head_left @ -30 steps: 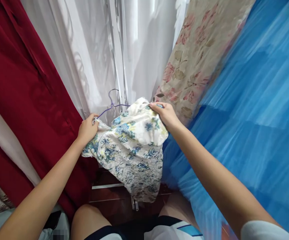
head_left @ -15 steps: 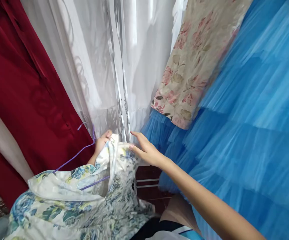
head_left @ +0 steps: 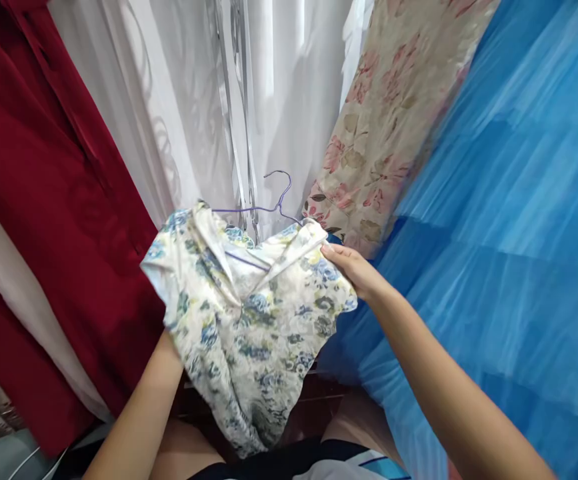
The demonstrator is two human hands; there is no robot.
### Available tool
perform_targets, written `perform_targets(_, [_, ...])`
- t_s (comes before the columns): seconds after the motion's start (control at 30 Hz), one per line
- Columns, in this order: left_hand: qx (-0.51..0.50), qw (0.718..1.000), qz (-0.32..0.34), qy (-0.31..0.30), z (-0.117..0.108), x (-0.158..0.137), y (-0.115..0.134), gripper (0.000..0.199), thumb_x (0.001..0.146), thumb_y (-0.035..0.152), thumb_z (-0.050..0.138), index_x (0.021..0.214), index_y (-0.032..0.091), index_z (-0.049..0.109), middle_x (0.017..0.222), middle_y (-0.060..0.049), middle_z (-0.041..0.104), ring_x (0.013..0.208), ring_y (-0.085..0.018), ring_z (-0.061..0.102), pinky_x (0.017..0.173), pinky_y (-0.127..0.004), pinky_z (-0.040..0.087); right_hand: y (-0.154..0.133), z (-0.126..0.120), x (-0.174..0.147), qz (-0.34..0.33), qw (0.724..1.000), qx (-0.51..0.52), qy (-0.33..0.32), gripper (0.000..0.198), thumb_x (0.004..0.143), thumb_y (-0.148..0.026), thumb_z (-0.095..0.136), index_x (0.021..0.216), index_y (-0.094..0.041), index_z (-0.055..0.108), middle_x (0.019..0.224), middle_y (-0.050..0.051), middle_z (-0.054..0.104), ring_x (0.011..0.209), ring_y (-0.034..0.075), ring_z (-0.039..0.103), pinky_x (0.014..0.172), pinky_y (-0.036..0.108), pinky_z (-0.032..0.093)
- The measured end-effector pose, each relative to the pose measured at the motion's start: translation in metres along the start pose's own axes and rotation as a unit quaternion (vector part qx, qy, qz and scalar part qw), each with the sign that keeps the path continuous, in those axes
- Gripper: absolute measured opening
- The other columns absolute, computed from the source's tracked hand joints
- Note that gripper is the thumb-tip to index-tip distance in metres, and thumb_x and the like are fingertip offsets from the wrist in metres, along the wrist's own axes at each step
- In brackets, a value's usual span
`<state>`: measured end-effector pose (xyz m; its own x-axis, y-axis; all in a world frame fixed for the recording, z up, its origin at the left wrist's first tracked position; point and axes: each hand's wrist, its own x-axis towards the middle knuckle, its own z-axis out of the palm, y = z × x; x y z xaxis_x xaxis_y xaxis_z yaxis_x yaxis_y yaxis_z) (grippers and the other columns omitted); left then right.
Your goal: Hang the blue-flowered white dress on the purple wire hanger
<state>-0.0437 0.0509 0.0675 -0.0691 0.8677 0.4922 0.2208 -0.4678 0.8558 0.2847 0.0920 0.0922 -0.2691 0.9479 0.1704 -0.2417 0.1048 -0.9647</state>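
Top swung from lower left to centre | between forearms, long axis down from hanger | right hand pinches its shoulder, nearer hook | left hand hidden behind it, grip cannot be told

Floral top on purple hanger

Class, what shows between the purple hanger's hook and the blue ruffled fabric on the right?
In the head view, white fabric, then beige flower-print fabric, shows between the hook and the blue ruffled fabric, reading straight across.
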Motion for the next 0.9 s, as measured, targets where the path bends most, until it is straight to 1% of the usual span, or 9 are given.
perform_targets(0.1, [-0.08,0.995,-0.021,0.061,-0.008,-0.011,-0.01,0.084,0.088,0.073,0.0,0.134,0.026,0.052,0.116,-0.013,0.068,0.121,-0.032,0.057,0.095,-0.056,0.05,-0.025,-0.001,0.022,0.027,0.999,-0.016,0.003,0.02,0.076,-0.034,0.075,0.087,-0.018,0.07,0.079,0.009,0.075,0.062,0.021,0.069,0.059,0.032,0.057])
perform_targets(0.3, [-0.18,0.965,-0.087,0.17,0.008,-0.037,-0.02,0.057,0.086,0.042,0.059,0.139,0.026,0.047,0.133,-0.006,0.06,0.124,-0.031,0.056,0.102,-0.047,0.05,-0.045,0.009,0.029,0.06,0.99,-0.12,-0.038,0.025,0.075,-0.039,0.077,0.076,-0.016,0.069,0.066,0.006,0.07,0.048,0.015,0.059,0.044,0.027,0.047])
perform_targets(0.4, [-0.18,0.953,-0.1,0.22,0.014,-0.057,-0.029,0.059,0.082,0.031,0.064,0.139,0.03,0.047,0.134,-0.004,0.06,0.124,-0.028,0.056,0.104,-0.044,0.049,-0.045,0.005,0.019,0.027,0.972,-0.218,-0.08,0.032,0.073,-0.046,0.078,0.063,-0.018,0.064,0.052,0.0,0.058,0.039,0.01,0.046,0.037,0.024,0.034])
perform_targets(0.5, [-0.165,0.946,-0.11,0.257,0.014,-0.078,-0.041,0.056,0.083,0.033,0.065,0.137,0.033,0.049,0.134,-0.003,0.06,0.124,-0.027,0.057,0.105,-0.043,0.048,-0.039,0.002,0.008,-0.041,0.952,-0.291,-0.084,0.033,0.075,-0.049,0.074,0.065,-0.019,0.066,0.056,0.001,0.059,0.047,0.013,0.048,0.044,0.025,0.036])
perform_targets(0.6, [-0.147,0.946,-0.114,0.266,0.017,-0.099,-0.049,0.053,0.083,0.037,0.069,0.133,0.03,0.054,0.134,-0.004,0.06,0.126,-0.027,0.055,0.107,-0.042,0.046,-0.01,0.013,-0.011,-0.202,0.919,-0.329,0.086,0.025,0.078,-0.045,0.07,0.084,-0.021,0.07,0.076,0.005,0.066,0.072,0.022,0.059,0.065,0.034,0.046])
perform_targets(0.7, [-0.112,0.95,-0.129,0.262,0.027,-0.116,-0.055,0.05,0.081,0.037,0.071,0.127,0.023,0.06,0.13,-0.008,0.063,0.125,-0.028,0.055,0.105,-0.041,0.047,0.051,0.043,-0.039,-0.318,0.857,-0.286,0.286,0.019,0.087,-0.04,0.059,0.094,-0.024,0.066,0.091,0.009,0.065,0.093,0.028,0.058,0.083,0.043,0.044])
perform_targets(0.77, [-0.102,0.951,-0.132,0.261,0.035,-0.125,-0.057,0.049,0.082,0.038,0.07,0.127,0.021,0.06,0.13,-0.009,0.063,0.125,-0.028,0.055,0.105,-0.041,0.047,0.098,0.069,-0.057,-0.291,0.887,-0.27,0.235,0.016,0.089,-0.039,0.056,0.088,-0.025,0.063,0.087,0.008,0.063,0.088,0.027,0.057,0.081,0.042,0.044])
perform_targets(0.83, [-0.108,0.952,-0.131,0.255,0.042,-0.13,-0.058,0.048,0.085,0.038,0.067,0.129,0.023,0.058,0.133,-0.008,0.061,0.126,-0.027,0.055,0.105,-0.04,0.046,0.137,0.093,-0.069,-0.18,0.946,-0.244,0.117,0.019,0.091,-0.04,0.054,0.083,-0.025,0.06,0.076,0.004,0.06,0.073,0.024,0.055,0.069,0.036,0.043])
perform_targets(0.9, [-0.113,0.953,-0.135,0.245,0.047,-0.134,-0.057,0.048,0.085,0.038,0.066,0.131,0.026,0.057,0.134,-0.007,0.06,0.127,-0.026,0.054,0.105,-0.039,0.046,0.163,0.111,-0.072,-0.108,0.968,-0.22,0.056,0.023,0.091,-0.043,0.054,0.079,-0.023,0.057,0.07,0.001,0.057,0.066,0.021,0.053,0.063,0.032,0.04])
